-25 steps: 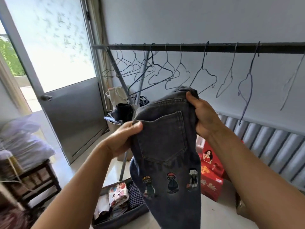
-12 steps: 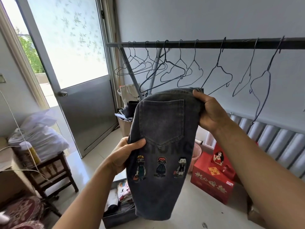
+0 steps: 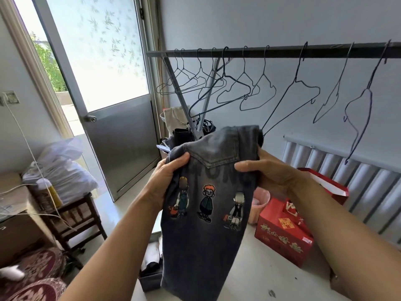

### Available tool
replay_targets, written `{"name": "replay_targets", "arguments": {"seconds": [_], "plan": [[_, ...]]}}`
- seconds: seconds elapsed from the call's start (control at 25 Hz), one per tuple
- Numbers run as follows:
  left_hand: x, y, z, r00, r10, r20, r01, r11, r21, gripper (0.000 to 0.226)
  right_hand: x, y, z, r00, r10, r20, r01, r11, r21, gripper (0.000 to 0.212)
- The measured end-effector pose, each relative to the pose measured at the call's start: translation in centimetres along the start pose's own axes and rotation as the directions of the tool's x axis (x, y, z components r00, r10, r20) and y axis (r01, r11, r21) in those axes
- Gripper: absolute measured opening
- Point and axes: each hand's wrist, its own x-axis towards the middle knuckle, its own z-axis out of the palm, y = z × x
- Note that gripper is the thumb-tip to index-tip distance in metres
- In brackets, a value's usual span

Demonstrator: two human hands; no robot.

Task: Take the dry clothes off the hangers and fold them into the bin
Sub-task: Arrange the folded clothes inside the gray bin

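Left hand and right hand pinching jeans by side edges, bin beneath, floor beside red box

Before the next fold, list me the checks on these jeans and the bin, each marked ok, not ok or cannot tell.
1. Left hand grips the dark grey denim jeans with cartoon figures at their left edge: ok.
2. Right hand grips their right edge: ok.
3. Jeans clear of the black wire hangers: ok.
4. Legs folded up: not ok, they hang down loose.
5. Space in the dark fabric bin on the floor: cannot tell, jeans hide most of it.
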Motion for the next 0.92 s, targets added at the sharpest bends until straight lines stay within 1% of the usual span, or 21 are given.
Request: {"name": "replay_targets", "arguments": {"seconds": [0.04, 0.12, 0.2, 0.24, 0.28, 0.32, 0.36, 0.4, 0.44, 0.48, 0.52, 0.56, 0.64, 0.72, 0.76, 0.8, 0.84, 0.88, 0.92], "plan": [[0.1, 0.4, 0.2, 1.000, -0.013, 0.006, 0.013, 0.999, -0.038, 0.018, 0.0, 0.2, 0.1, 0.999, 0.012, -0.032, -0.012, 1.000, 0.009, 0.067], [-0.1, 1.0, 0.4, 0.996, -0.071, 0.057, 0.077, 0.992, -0.103, 0.023, 0.0, 0.4, 0.5, 0.997, 0.012, -0.071, -0.005, 0.995, 0.096, 0.051], [-0.7, 1.4, 0.4, 0.989, -0.098, 0.107, 0.110, 0.988, -0.112, 0.028, 0.0, 0.3, 0.5, 0.993, -0.011, -0.121, 0.033, 0.983, 0.181, 0.032], [-0.8, 1.2, 0.1, 0.990, -0.074, 0.123, 0.086, 0.991, -0.101, 0.033, 0.0, 0.3, 0.4, 0.987, -0.014, -0.161, 0.049, 0.975, 0.218, 0.033], [-1.2, 1.2, 0.0, 0.988, -0.061, 0.145, 0.073, 0.994, -0.078, 0.039, 0.1, 0.4, 0.3, 0.982, -0.010, -0.191, 0.057, 0.968, 0.242, 0.050], [-1.3, 1.0, -0.2, 0.986, -0.057, 0.154, 0.064, 0.997, -0.040, 0.039, 0.2, 0.6, 0.1, 0.978, -0.018, -0.208, 0.066, 0.971, 0.228, 0.079], [-1.5, 1.0, -0.2, 0.987, -0.069, 0.142, 0.069, 0.998, 0.003, 0.035, 0.2, 0.7, 0.1, 0.977, -0.035, -0.212, 0.072, 0.982, 0.173, 0.098], [-1.4, 1.0, -0.3, 0.991, -0.074, 0.109, 0.070, 0.996, 0.047, 0.031, 0.2, 0.7, 0.2, 0.973, -0.064, -0.222, 0.083, 0.993, 0.080, 0.108], [-1.3, 1.2, -0.2, 0.996, -0.076, 0.053, 0.071, 0.994, 0.086, 0.027, 0.2, 0.7, 0.4, 0.966, -0.081, -0.244, 0.082, 0.997, -0.005, 0.107], [-1.1, 1.3, -0.2, 0.998, -0.057, -0.003, 0.057, 0.992, 0.113, 0.020, 0.3, 0.5, 0.6, 0.954, -0.101, -0.282, 0.085, 0.994, -0.068, 0.101], [-1.0, 1.6, -0.2, 0.998, -0.027, -0.049, 0.034, 0.990, 0.134, 0.015, 0.4, 0.2, 0.8, 0.933, -0.117, -0.340, 0.091, 0.992, -0.092, 0.095], [-0.8, 1.7, -0.2, 0.997, 0.013, -0.078, 0.000, 0.987, 0.158, 0.014, 0.5, 0.1, 1.0, 0.906, -0.138, -0.401, 0.105, 0.989, -0.103, 0.090], [-0.4, 1.8, 0.1, 0.989, 0.073, -0.131, -0.048, 0.981, 0.189, 0.015, 0.9, -0.2, 1.6, 0.828, -0.172, -0.534, 0.126, 0.984, -0.123, 0.080], [-0.1, 1.7, 0.9, 0.961, 0.143, -0.237, -0.094, 0.974, 0.207, 0.022, 1.3, -0.4, 2.1, 0.758, -0.169, -0.630, 0.134, 0.986, -0.103, 0.070], [0.1, 1.7, 1.2, 0.936, 0.175, -0.305, -0.111, 0.971, 0.214, 0.030, 1.5, -0.4, 2.4, 0.739, -0.152, -0.656, 0.148, 0.987, -0.062, 0.070], [0.4, 1.8, 1.5, 0.908, 0.204, -0.365, -0.131, 0.968, 0.215, 0.040, 1.6, -0.3, 2.4, 0.736, -0.129, -0.665, 0.153, 0.988, -0.023, 0.074], [0.5, 1.8, 1.7, 0.891, 0.229, -0.392, -0.157, 0.966, 0.207, 0.050, 1.7, -0.2, 2.3, 0.729, -0.115, -0.675, 0.144, 0.989, -0.014, 0.081], [0.6, 1.8, 1.8, 0.889, 0.251, -0.383, -0.188, 0.963, 0.193, 0.059, 1.7, -0.1, 2.1, 0.719, -0.118, -0.685, 0.119, 0.992, -0.046, 0.090], [0.5, 1.8, 1.8, 0.897, 0.266, -0.353, -0.215, 0.960, 0.177, 0.062, 1.7, -0.2, 1.9, 0.707, -0.135, -0.694, 0.097, 0.991, -0.094, 0.096]]}}
